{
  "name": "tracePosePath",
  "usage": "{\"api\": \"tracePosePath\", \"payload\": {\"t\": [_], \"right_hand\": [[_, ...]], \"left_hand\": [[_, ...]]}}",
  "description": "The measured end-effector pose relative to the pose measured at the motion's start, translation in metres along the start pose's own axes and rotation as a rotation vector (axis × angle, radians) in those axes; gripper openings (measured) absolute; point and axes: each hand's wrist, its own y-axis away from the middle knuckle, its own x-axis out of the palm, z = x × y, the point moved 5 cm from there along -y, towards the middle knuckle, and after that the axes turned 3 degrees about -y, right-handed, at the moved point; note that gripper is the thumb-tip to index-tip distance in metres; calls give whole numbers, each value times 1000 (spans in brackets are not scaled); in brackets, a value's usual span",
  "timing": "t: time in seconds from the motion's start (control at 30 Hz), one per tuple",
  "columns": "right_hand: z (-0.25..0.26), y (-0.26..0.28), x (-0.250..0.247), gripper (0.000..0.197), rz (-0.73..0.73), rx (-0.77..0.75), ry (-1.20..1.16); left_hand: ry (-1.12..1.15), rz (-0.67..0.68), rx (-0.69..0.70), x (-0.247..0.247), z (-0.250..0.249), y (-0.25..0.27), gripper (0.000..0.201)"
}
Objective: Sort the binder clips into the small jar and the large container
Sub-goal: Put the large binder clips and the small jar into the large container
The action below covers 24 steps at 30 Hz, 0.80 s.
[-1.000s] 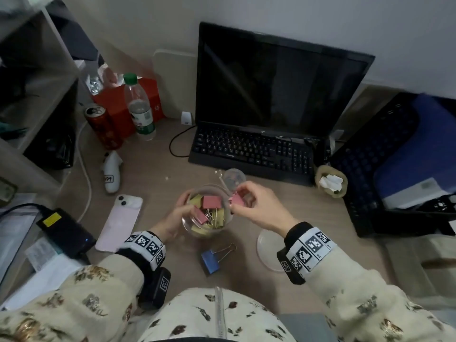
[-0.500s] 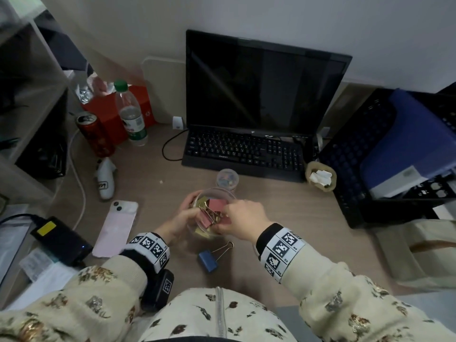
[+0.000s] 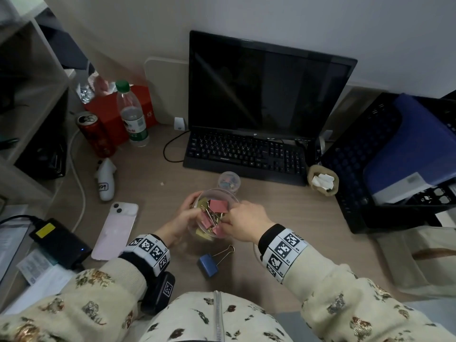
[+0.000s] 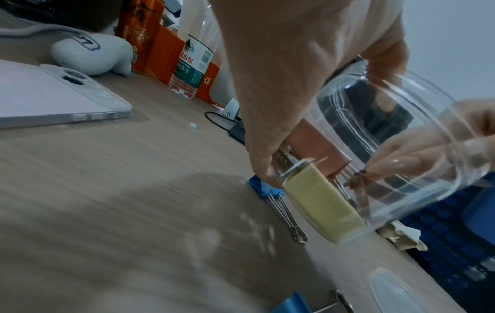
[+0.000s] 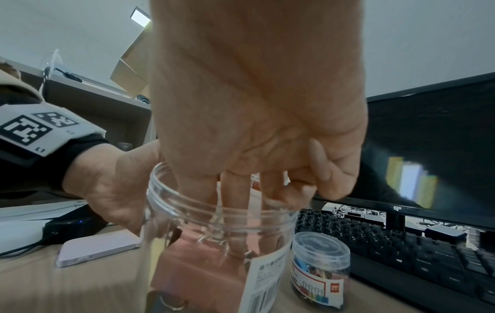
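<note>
At desk centre, left hand [image 3: 183, 218] curled round large container [image 3: 230, 197], right hand [image 3: 243, 222] fingertips inside, grasp unclear.

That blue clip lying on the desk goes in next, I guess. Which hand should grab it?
Probably the right hand: its fingers are only dipping into the large container, near the blue clip, while the left hand holds the container.

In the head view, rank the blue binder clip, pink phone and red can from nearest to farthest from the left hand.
From the left hand, which grips the large container:
1. Blue binder clip, on the desk just toward the person.
2. Pink phone, flat on the desk, to the left.
3. Red can, upright at the far left by the water bottle.
</note>
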Motion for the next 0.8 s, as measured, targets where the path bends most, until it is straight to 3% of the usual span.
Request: {"api": "tracePosePath", "payload": {"t": [0.27, 0.4, 0.47, 0.53, 0.67, 0.8], "right_hand": [[-2, -2, 2, 50, -26, 7, 27], [-3, 4, -20, 38, -274, -28, -213], [-10, 7, -31, 30, -453, 8, -338], [-20, 7, -33, 25, -533, 76, -386], [-34, -8, -3, 24, -262, 177, -330], [-27, -18, 32, 33, -9, 178, -361]], "left_hand": [[-31, 8, 18, -2, -1, -6, 73], [58, -79, 16, -14, -4, -9, 71], [89, -118, 34, -23, -9, -9, 73], [117, -160, 58, -36, -13, -7, 70], [223, -270, 95, -70, -15, -7, 63], [303, -350, 106, -96, -10, -9, 73]]}}
